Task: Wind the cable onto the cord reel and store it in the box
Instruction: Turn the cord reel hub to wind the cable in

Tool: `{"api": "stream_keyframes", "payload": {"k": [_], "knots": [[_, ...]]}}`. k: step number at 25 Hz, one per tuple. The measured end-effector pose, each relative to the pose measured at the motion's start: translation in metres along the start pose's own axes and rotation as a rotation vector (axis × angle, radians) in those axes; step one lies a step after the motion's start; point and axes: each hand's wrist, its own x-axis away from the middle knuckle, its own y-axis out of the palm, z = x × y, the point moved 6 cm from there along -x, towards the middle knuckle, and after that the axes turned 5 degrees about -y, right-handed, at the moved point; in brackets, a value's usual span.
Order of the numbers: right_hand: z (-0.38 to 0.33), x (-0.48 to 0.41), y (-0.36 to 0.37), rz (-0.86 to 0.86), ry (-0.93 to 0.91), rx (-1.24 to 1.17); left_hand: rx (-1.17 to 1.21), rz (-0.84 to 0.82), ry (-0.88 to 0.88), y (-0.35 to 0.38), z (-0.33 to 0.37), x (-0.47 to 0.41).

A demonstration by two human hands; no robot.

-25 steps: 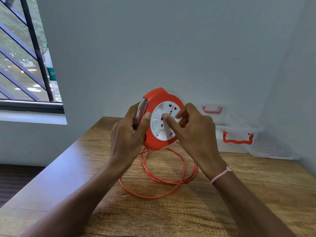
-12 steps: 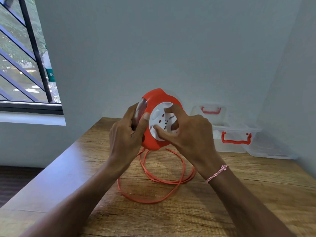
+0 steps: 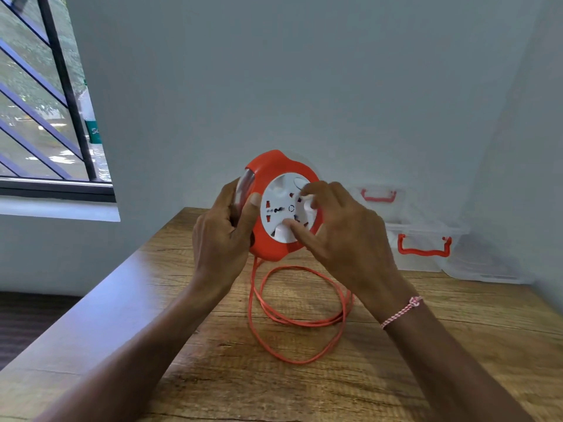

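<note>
Cord reel (image 3: 268, 169): orange round housing with a white socket face (image 3: 278, 190), held upright above the worktop (image 3: 182, 360), face toward the camera. Left hand (image 3: 222, 236): grips the reel's left edge, fingers wrapped behind, thumb laid over the front rim. Right hand (image 3: 344, 239): fingers and thumb curled on the white face, pinching a raised white part there. Cable (image 3: 301, 321): orange, running down from the underside of the reel to several loose loops lying on the worktop directly below and between the forearms. Box (image 3: 423, 226): clear plastic, with a red handle at each end, standing on the worktop at the rear right against the wall, well apart from the reel; whether it holds anything cannot be made out through its clear walls. Clear plastic piece (image 3: 487, 269): flat, just beside the box on its right, possibly the lid. Bracelet (image 3: 402, 310): pink-and-white cord on the right wrist. Window (image 3: 45, 117): barred, upper left.
</note>
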Motion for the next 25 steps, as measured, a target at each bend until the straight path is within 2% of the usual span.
{"api": "stream_keyframes", "payload": {"k": [3,11,13,15,18,19,20,21,23,25], "knots": [[-0.008,0.000,0.004,-0.107,-0.191,0.122,0.032,-0.016,-0.019,-0.002,0.001,-0.001],[-0.013,-0.003,0.001,0.010,-0.153,0.130,-0.001,-0.033,0.022,0.004,0.000,0.002],[-0.007,-0.004,0.002,0.009,-0.008,0.015,-0.029,-0.032,0.021,0.005,-0.001,0.003],[0.001,-0.002,0.010,0.003,0.235,-0.200,-0.060,-0.032,0.032,0.005,0.000,0.004],[0.017,0.008,0.033,-0.006,0.718,-0.725,-0.076,-0.035,0.052,0.008,0.003,0.007],[0.018,0.011,0.037,-0.008,0.803,-0.823,-0.070,-0.036,0.043,0.009,0.002,0.007],[0.019,0.010,0.035,-0.011,0.783,-0.774,-0.059,-0.038,0.027,0.010,0.000,0.006],[0.020,0.008,0.029,-0.007,0.680,-0.602,-0.047,-0.041,0.012,0.010,-0.001,0.005],[0.017,0.002,0.012,0.048,0.377,-0.230,-0.030,-0.040,0.000,0.008,-0.002,0.004],[0.008,-0.001,0.004,0.049,0.082,-0.102,-0.023,-0.041,0.000,0.007,-0.005,0.003]]}}
